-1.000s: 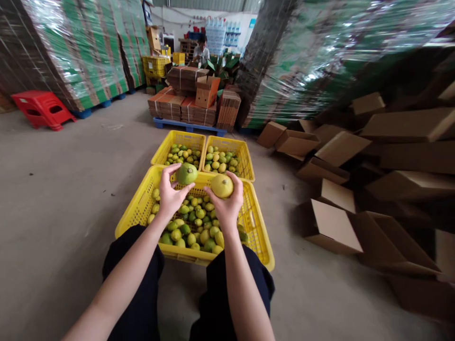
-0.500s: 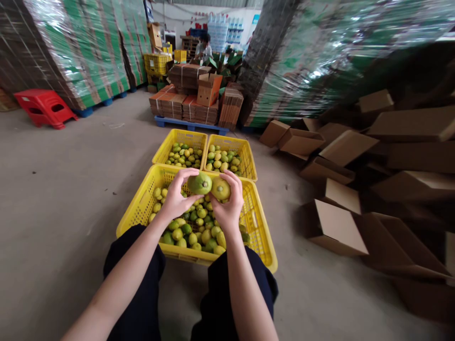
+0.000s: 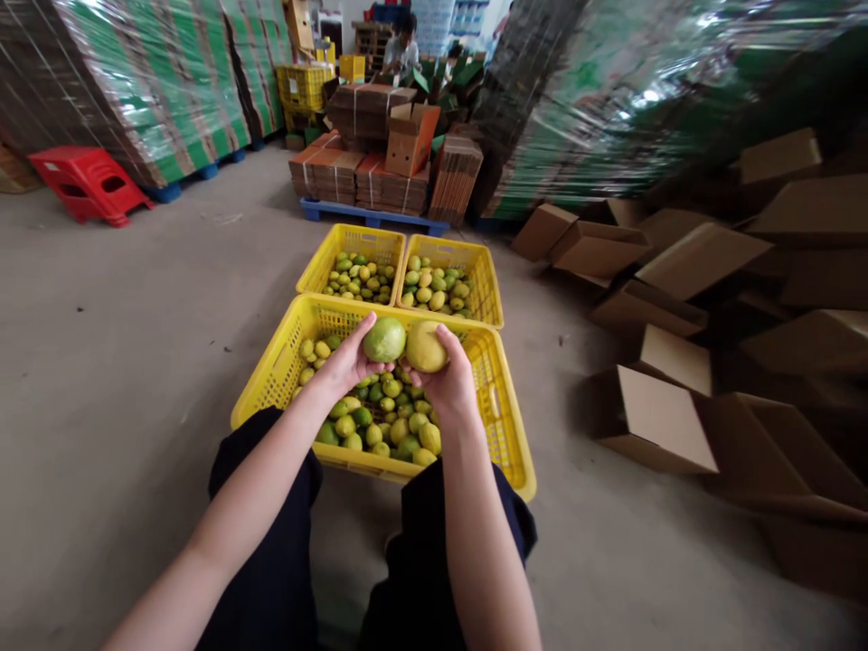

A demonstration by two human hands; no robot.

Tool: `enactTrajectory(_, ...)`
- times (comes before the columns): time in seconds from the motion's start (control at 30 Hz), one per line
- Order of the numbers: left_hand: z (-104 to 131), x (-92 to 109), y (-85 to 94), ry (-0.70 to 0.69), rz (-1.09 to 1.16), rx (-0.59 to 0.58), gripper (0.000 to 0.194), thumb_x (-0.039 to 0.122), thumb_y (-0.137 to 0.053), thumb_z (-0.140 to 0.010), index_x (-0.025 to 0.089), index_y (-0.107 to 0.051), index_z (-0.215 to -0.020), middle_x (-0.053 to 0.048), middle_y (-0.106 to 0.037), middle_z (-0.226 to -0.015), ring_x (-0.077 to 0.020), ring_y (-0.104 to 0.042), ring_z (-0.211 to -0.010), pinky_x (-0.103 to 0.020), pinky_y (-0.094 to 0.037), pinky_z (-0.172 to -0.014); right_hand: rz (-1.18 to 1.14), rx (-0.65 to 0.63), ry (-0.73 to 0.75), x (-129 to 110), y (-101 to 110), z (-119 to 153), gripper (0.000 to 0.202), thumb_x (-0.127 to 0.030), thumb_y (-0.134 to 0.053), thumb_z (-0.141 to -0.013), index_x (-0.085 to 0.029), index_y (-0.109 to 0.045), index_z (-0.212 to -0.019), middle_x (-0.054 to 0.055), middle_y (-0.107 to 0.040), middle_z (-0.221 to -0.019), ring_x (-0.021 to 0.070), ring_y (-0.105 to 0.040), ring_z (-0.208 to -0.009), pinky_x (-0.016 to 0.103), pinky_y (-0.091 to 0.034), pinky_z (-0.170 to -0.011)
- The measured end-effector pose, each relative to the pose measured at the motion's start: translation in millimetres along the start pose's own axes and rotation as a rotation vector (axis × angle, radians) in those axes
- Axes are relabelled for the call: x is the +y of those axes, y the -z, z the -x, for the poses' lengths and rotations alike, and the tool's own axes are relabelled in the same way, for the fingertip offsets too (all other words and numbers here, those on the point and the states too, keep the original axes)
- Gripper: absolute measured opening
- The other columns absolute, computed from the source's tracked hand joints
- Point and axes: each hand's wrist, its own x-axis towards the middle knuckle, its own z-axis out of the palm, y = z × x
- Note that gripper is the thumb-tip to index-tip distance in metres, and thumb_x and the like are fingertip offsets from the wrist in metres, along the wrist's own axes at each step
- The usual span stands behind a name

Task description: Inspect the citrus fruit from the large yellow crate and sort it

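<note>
Over the large yellow crate [image 3: 512,425], my left hand [image 3: 347,363] holds a green fruit [image 3: 385,340], thumb along its upper left side and fingers beneath. Right beside it, a yellowish fruit [image 3: 427,346] rests in my right hand [image 3: 451,378], with the thumb on its right side and the fingers under it. The two fruits are side by side, at most a sliver apart. Many green and yellow fruits [image 3: 372,436] lie in the crate below, partly hidden by my hands and forearms.
Two smaller yellow crates [image 3: 316,271] [image 3: 492,289] with fruits stand beyond the large one. Behind them, a blue pallet [image 3: 372,217] bears flattened cartons. Open cardboard boxes [image 3: 661,416] lie at the right. A red stool [image 3: 91,181] stands at the left. A person [image 3: 402,50] is in the background.
Both hands have turned, so the fingers are now under the fruits and the thumbs at their sides. The fruits have rotated and sit slightly higher in view. The camera view has shifted a little.
</note>
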Motion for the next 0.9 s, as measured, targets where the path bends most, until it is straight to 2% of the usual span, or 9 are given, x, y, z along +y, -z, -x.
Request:
enactTrajectory(0.1,4,5,-1.9,-0.256,-0.021,-0.009,0.066,0.062,-0.068,-0.074,0.021,-0.058,-0.125,-0.011,-0.068,-0.113,-0.0259,-0.069,-0.096,-0.037,-0.062,-0.074,0.021,0.019,0.164,-3,-1,2,0.040,-0.036,-0.073,-0.071,-0.028,-0.054,-0.105,-0.002,-0.066,-0.091,0.0175,-0.064,-0.069,0.028,-0.050,-0.050)
enactTrajectory(0.17,7,8,-2.1,-0.474,-0.078,-0.006,0.069,0.058,-0.073,-0.072,0.028,-0.053,-0.130,-0.009,-0.062,-0.127,-0.0286,-0.062,-0.113,-0.042,-0.058,-0.088,0.132,0.029,0.339,-5,-1,5,0.050,-0.024,-0.076,-0.065,-0.031,-0.056,-0.109,-0.002,-0.065,-0.103,0.0206,-0.065,-0.088,0.035,-0.056,-0.070)
enactTrajectory(0.23,9,9,-0.6,-0.634,-0.148,0.022,0.070,0.054,-0.078,-0.068,0.032,-0.053,-0.130,-0.007,-0.057,-0.134,-0.0297,-0.056,-0.122,-0.044,-0.054,-0.096,0.301,0.059,0.535,-7,-3,8,0.050,-0.020,-0.077,-0.063,-0.031,-0.059,-0.108,0.000,-0.061,-0.114,0.0252,-0.060,-0.108,0.044,-0.052,-0.093)
enactTrajectory(0.33,9,9,4.0,-0.771,-0.241,0.034,0.063,0.043,-0.086,-0.062,0.031,-0.060,-0.118,-0.007,-0.055,-0.135,-0.0303,-0.053,-0.126,-0.044,-0.051,-0.100,0.456,0.103,0.771,-7,-10,12,0.047,-0.022,-0.076,-0.066,-0.031,-0.058,-0.109,0.003,-0.056,-0.125,0.0280,-0.051,-0.124,0.050,-0.041,-0.107)
enactTrajectory(0.43,6,7,7.3,-0.838,-0.270,-0.019,0.049,0.033,-0.087,-0.062,0.027,-0.065,-0.105,-0.006,-0.057,-0.127,-0.0298,-0.053,-0.125,-0.046,-0.046,-0.104,0.433,0.113,0.844,-5,-19,14,0.050,-0.021,-0.074,-0.069,-0.032,-0.051,-0.112,0.004,-0.055,-0.126,0.0259,-0.053,-0.123,0.049,-0.040,-0.108)
enactTrajectory(0.57,8,9,2.3,-0.767,-0.029,-0.066,0.054,0.019,-0.085,-0.057,0.027,-0.065,-0.107,-0.005,-0.060,-0.124,-0.0297,-0.053,-0.126,-0.045,-0.040,-0.107,0.338,0.103,0.786,-4,-20,13,0.054,-0.022,-0.081,-0.059,-0.028,-0.052,-0.104,0.004,-0.060,-0.119,0.0252,-0.057,-0.116,0.046,-0.045,-0.103)
enactTrajectory(0.67,14,12,-6.0,-0.535,0.304,-0.105,0.058,0.016,-0.074,-0.059,0.026,-0.062,-0.115,-0.006,-0.062,-0.125,-0.0314,-0.054,-0.125,-0.047,-0.042,-0.105,0.115,0.054,0.523,-2,-15,11,0.045,-0.026,-0.079,-0.060,-0.025,-0.056,-0.098,0.001,-0.065,-0.102,0.0219,-0.063,-0.095,0.041,-0.053,-0.087)
enactTrajectory(0.77,17,15,-11.1,-0.349,0.541,-0.070,0.044,0.025,-0.064,-0.069,0.020,-0.062,-0.113,-0.011,-0.066,-0.120,-0.0322,-0.058,-0.120,-0.046,-0.048,-0.098,-0.165,0.003,0.240,1,-17,9,0.029,-0.033,-0.068,-0.069,-0.022,-0.059,-0.094,0.002,-0.067,-0.093,0.0210,-0.065,-0.082,0.037,-0.056,-0.071)
enactTrajectory(0.9,15,18,-11.5,-0.196,0.710,0.074,0.031,0.041,-0.056,-0.084,0.014,-0.062,-0.098,-0.010,-0.069,-0.095,-0.0228,-0.068,-0.085,-0.032,-0.057,-0.071,-0.297,0.040,0.119,6,-25,7,0.035,-0.037,-0.070,-0.065,-0.021,-0.063,-0.094,0.002,-0.070,-0.083,0.0186,-0.065,-0.065,0.026,-0.048,-0.048)
